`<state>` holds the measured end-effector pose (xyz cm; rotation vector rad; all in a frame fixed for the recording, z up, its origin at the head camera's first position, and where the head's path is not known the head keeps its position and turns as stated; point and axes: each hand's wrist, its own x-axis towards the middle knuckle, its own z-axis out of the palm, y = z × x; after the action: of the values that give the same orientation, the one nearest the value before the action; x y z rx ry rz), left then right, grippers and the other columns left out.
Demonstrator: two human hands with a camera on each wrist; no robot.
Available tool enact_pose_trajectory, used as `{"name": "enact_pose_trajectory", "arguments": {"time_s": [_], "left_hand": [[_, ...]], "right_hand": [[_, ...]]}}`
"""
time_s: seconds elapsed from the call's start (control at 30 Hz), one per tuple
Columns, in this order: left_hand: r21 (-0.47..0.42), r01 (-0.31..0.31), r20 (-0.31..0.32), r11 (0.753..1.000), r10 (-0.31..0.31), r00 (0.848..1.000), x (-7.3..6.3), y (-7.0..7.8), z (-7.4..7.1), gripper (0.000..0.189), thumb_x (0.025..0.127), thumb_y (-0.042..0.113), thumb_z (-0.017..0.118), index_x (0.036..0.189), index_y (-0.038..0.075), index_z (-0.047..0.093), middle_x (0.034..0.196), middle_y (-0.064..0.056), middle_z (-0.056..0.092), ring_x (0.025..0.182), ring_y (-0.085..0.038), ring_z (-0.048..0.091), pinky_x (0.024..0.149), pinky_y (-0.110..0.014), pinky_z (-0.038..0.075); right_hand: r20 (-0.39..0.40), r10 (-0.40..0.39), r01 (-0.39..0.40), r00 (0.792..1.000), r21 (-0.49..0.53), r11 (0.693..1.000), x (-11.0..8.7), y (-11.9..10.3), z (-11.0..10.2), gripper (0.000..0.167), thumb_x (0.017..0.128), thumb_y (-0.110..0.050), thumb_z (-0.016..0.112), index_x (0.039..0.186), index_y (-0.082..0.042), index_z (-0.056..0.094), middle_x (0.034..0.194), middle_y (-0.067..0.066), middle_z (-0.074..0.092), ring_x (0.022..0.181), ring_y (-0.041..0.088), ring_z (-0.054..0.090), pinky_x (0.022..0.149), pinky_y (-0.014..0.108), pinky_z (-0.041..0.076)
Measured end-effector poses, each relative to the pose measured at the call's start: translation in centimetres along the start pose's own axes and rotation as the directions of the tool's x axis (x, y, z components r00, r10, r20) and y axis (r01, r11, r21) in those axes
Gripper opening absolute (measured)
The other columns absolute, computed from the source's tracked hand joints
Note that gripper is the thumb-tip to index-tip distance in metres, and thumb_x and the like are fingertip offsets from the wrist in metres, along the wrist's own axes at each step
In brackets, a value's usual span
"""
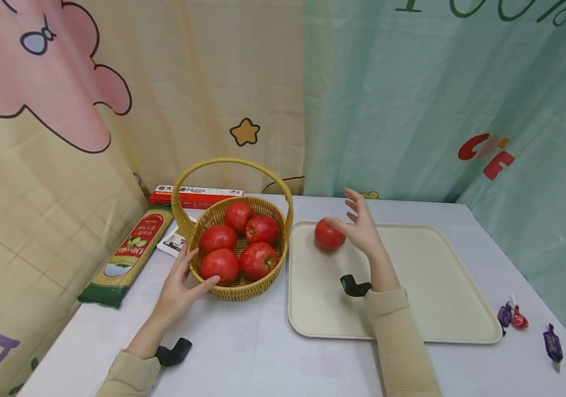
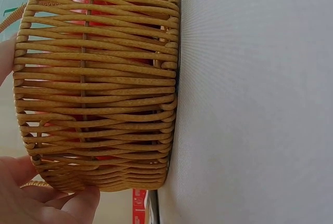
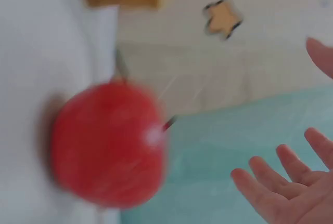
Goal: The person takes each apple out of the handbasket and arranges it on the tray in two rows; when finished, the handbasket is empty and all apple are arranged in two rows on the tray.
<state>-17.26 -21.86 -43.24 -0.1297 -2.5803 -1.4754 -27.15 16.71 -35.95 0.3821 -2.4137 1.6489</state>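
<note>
A round wicker basket (image 1: 237, 292) with a tall arched handle stands on the table, holding several red apples (image 1: 218, 238). At its near left side my left hand (image 1: 177, 291) grips the rim, the thumb over the edge beside an apple and the fingers against the outside; the left wrist view shows those fingers bent at the woven wall (image 2: 99, 89). One more red apple (image 1: 327, 236) rests on the far left of a cream tray (image 1: 442, 286). Just above and right of it my right hand (image 1: 366, 234) is held with fingers spread, gripping nothing; the right wrist view shows a gap between them.
Left of the basket lie a green and gold pasta bag (image 1: 134, 251) and a white card (image 1: 171, 242). Behind it is a red pasta box (image 1: 196, 197). Wrapped candies (image 1: 553, 344) lie beyond the tray's right edge. Printed curtains (image 1: 387, 110) hang along the table's back.
</note>
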Motion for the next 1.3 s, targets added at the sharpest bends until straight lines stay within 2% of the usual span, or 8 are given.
{"name": "enact_pose_trajectory", "arguments": {"time_s": [0.07,0.2,0.3,0.4,0.67,0.83,1.07,1.3], "left_hand": [[-0.005,-0.012,-0.001,1.000,0.012,1.000,0.0,0.1,0.0,0.085,0.081,0.035,0.073,0.145,0.002,0.028,0.157,-0.009,0.001,0.141,-0.036,0.011,0.105,-0.056,0.028],[-0.008,-0.029,-0.003,1.000,0.029,1.000,0.0,0.2,-0.1,0.084,0.081,0.033,0.073,0.145,0.001,0.029,0.157,-0.010,0.001,0.141,-0.036,0.011,0.105,-0.056,0.028],[-0.003,-0.026,-0.003,1.000,0.026,1.000,-0.1,0.2,0.0,0.084,0.081,0.034,0.073,0.145,0.001,0.029,0.157,-0.010,0.001,0.141,-0.036,0.012,0.105,-0.056,0.028],[-0.002,-0.017,-0.003,1.000,0.017,1.000,-0.1,0.2,0.0,0.085,0.082,0.035,0.073,0.145,0.002,0.028,0.157,-0.010,0.001,0.140,-0.036,0.012,0.105,-0.056,0.028],[0.002,-0.012,-0.004,1.000,0.012,1.000,-0.1,0.0,0.0,0.085,0.081,0.036,0.073,0.146,0.003,0.028,0.157,-0.009,0.002,0.141,-0.036,0.012,0.105,-0.056,0.029],[0.005,-0.016,-0.004,1.000,0.016,1.000,-0.2,0.1,0.0,0.084,0.082,0.035,0.073,0.145,0.002,0.029,0.157,-0.010,0.002,0.140,-0.037,0.013,0.104,-0.055,0.030],[0.008,-0.023,-0.008,1.000,0.023,1.000,-0.2,0.1,0.0,0.084,0.081,0.035,0.073,0.145,0.002,0.029,0.157,-0.011,0.002,0.140,-0.037,0.013,0.104,-0.056,0.030],[0.009,-0.021,-0.006,1.000,0.021,1.000,-0.2,0.2,0.0,0.084,0.082,0.035,0.072,0.146,0.002,0.028,0.157,-0.010,0.001,0.140,-0.037,0.013,0.104,-0.056,0.030]], "right_hand": [[-0.040,-0.099,0.102,0.994,0.085,0.991,-0.6,-1.9,0.5,0.075,0.083,-0.014,0.073,0.143,-0.008,0.028,0.144,0.010,0.034,0.132,0.028,0.034,0.107,0.045,0.033],[-0.079,-0.253,0.264,0.964,0.228,0.937,-2.2,-5.5,2.6,0.061,0.082,0.004,0.068,0.135,0.003,0.037,0.134,0.018,0.044,0.123,0.036,0.044,0.101,0.048,0.039],[-0.028,-0.326,0.322,0.945,0.254,0.912,-3.1,-6.9,4.7,0.055,0.081,0.010,0.066,0.129,0.009,0.040,0.127,0.024,0.047,0.116,0.041,0.048,0.096,0.051,0.043],[0.066,-0.351,0.330,0.934,0.215,0.919,-3.2,-6.4,7.0,0.052,0.081,0.005,0.069,0.127,0.005,0.045,0.126,0.021,0.048,0.114,0.040,0.049,0.093,0.052,0.045],[0.300,-0.334,0.313,0.894,0.116,0.943,-2.9,-3.4,11.4,0.052,0.082,-0.018,0.074,0.127,-0.008,0.050,0.128,0.006,0.047,0.119,0.029,0.045,0.097,0.044,0.045],[0.361,-0.325,0.352,0.874,-0.011,0.936,-3.0,-2.2,12.9,0.057,0.079,-0.028,0.076,0.127,-0.011,0.051,0.130,0.000,0.044,0.120,0.019,0.043,0.098,0.038,0.044],[0.403,-0.269,0.395,0.875,-0.272,0.877,-3.0,-1.7,13.9,0.061,0.077,-0.037,0.076,0.128,-0.016,0.051,0.132,0.004,0.045,0.120,0.020,0.044,0.098,0.041,0.043],[0.411,-0.169,0.333,0.896,-0.371,0.867,-2.8,-2.0,14.1,0.062,0.073,-0.042,0.078,0.126,-0.020,0.055,0.129,0.003,0.047,0.116,0.022,0.048,0.095,0.043,0.045]]}}
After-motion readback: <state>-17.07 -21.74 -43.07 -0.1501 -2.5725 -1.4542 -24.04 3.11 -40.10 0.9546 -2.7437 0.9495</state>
